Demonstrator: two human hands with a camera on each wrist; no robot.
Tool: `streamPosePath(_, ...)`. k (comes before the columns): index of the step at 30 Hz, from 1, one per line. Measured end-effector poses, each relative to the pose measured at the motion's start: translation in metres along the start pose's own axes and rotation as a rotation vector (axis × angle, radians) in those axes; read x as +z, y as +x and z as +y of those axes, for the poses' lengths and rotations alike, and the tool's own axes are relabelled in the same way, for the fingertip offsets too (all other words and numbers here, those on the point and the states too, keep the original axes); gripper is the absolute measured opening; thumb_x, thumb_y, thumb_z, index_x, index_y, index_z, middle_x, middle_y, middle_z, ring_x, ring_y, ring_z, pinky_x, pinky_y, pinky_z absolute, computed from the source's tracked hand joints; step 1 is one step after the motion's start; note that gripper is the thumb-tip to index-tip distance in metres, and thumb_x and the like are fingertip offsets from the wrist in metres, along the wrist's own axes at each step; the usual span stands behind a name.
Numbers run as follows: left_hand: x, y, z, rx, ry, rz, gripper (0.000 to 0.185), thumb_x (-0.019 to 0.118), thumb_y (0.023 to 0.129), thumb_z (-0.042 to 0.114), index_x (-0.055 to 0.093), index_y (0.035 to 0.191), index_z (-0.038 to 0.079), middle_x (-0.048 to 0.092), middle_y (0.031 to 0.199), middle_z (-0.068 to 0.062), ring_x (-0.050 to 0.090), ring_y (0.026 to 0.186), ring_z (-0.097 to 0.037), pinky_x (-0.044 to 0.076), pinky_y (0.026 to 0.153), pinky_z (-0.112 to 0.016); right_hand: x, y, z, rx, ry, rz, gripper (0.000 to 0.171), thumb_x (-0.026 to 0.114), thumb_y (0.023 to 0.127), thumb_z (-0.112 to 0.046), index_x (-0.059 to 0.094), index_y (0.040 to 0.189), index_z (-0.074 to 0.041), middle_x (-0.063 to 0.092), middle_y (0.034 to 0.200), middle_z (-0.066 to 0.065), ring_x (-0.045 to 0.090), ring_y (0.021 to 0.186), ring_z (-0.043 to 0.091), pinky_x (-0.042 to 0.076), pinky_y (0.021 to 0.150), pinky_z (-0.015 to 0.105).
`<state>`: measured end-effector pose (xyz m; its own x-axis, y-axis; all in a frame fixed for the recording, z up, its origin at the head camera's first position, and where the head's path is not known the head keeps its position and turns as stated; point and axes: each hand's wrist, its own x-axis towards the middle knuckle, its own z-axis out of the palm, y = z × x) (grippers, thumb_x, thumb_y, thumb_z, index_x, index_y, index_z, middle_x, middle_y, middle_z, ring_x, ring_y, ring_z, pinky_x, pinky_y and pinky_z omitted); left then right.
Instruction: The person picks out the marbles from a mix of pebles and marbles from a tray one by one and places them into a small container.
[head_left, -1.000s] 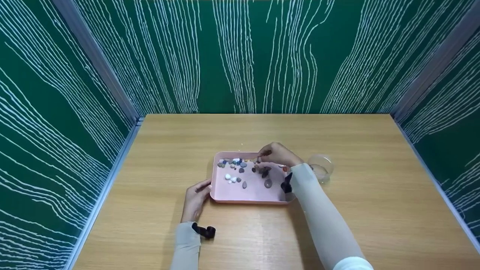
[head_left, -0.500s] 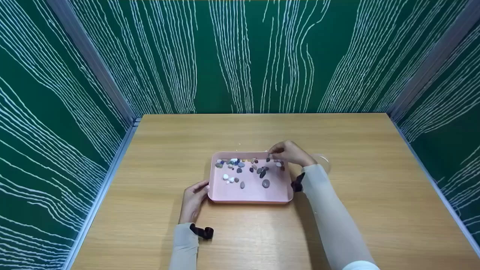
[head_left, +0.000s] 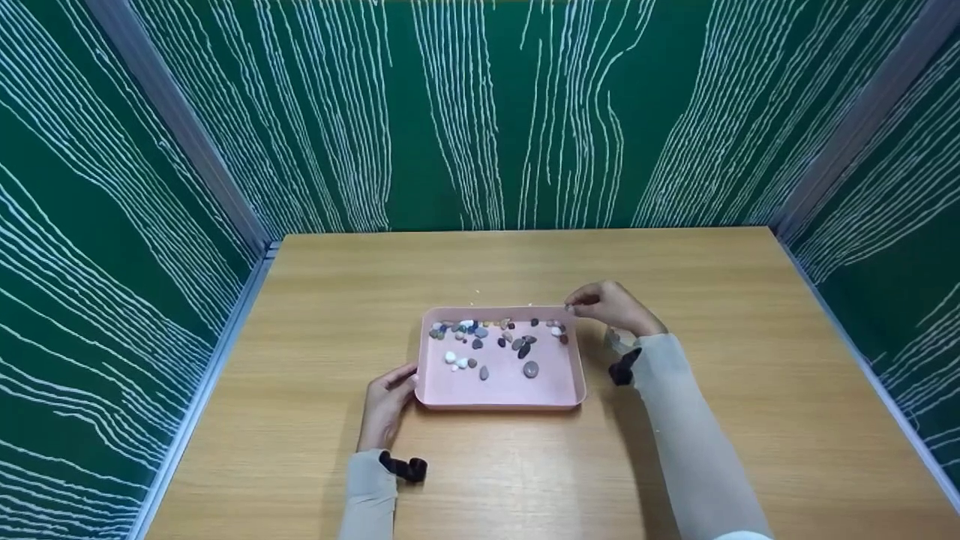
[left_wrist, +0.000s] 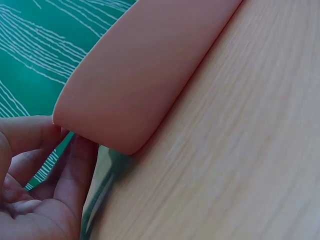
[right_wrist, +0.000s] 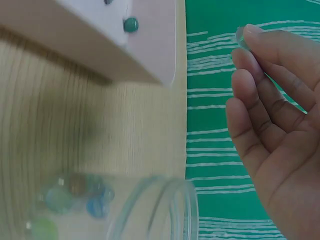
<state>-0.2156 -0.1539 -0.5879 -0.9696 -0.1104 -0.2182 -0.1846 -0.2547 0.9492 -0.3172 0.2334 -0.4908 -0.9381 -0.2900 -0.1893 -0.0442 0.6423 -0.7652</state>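
Note:
A pink tray (head_left: 555,386) holds several small stones of mixed colours, most of them lined along its far side. My left hand (head_left: 386,405) holds the tray's left edge near the front corner; in the left wrist view its thumb and fingers meet the tray wall (left_wrist: 135,75). Just beyond the far right corner, my right hand (head_left: 611,304) is raised. Its thumb and index finger pinch a small translucent greenish stone (right_wrist: 241,37), the other fingers loosely bent. Beneath the right wrist stands a clear jar (head_left: 619,340), partly hidden by the arm.
Blurred coloured beads (right_wrist: 97,205) show inside the jar in the right wrist view. A green bead (right_wrist: 131,25) lies in the tray. A few tiny pale bits (head_left: 478,291) are on the wooden table (head_left: 360,285) behind the tray. Green white-lined panels (head_left: 442,112) enclose the table.
My right hand has moved right, from over the tray's far side to beyond its far right corner, uncovering the stones there. The left hand stays at the tray's left edge.

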Motion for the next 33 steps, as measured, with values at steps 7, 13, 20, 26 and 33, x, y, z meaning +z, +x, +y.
streamPosePath(7,0.000,0.000,0.000,0.012,-0.018,-0.013,0.039,0.057,0.089,-0.008,0.050,0.126,-0.017,0.047,0.136,-0.032,0.060,0.109,-0.022,0.053,0.093,-0.029,-0.012,-0.009,0.014,0.015,0.008,0.018,0.024,0.062,0.092,-0.014,0.068,0.114,-0.008,0.068,0.113,0.012,0.062,0.104,0.026,0.051,0.097,0.046)
streamPosePath(13,0.000,-0.001,0.000,0.014,-0.008,-0.012,0.039,0.056,0.090,-0.008,0.050,0.127,-0.017,0.050,0.134,-0.032,0.060,0.107,-0.020,0.053,0.092,-0.027,-0.023,-0.018,0.029,-0.001,-0.005,0.027,0.025,0.062,0.093,-0.020,0.068,0.113,-0.007,0.068,0.113,0.014,0.063,0.102,0.028,0.052,0.094,0.045)
streamPosePath(20,-0.002,0.001,-0.003,0.028,0.002,-0.013,0.038,0.057,0.090,-0.006,0.052,0.125,-0.018,0.057,0.127,-0.030,0.062,0.100,-0.017,0.055,0.085,-0.023,-0.035,-0.026,0.041,0.030,-0.012,0.041,0.028,0.062,0.093,-0.022,0.067,0.116,-0.006,0.066,0.117,0.014,0.060,0.105,0.025,0.049,0.099,0.046)
streamPosePath(26,-0.001,0.001,-0.002,0.019,-0.006,0.001,0.037,0.057,0.089,-0.007,0.053,0.124,-0.018,0.059,0.124,-0.027,0.063,0.099,-0.016,0.055,0.084,-0.023,-0.045,-0.033,0.054,0.070,0.001,0.030,0.030,0.061,0.093,-0.021,0.065,0.118,-0.006,0.064,0.120,0.016,0.058,0.110,0.029,0.045,0.103,0.050)
streamPosePath(33,-0.001,0.000,-0.002,0.017,-0.014,-0.002,0.039,0.058,0.089,-0.007,0.051,0.125,-0.018,0.056,0.129,-0.030,0.062,0.102,-0.019,0.055,0.088,-0.026,-0.052,-0.041,0.064,0.078,-0.008,0.036,0.032,0.062,0.093,-0.024,0.065,0.118,-0.005,0.063,0.122,0.017,0.057,0.113,0.031,0.046,0.102,0.050)
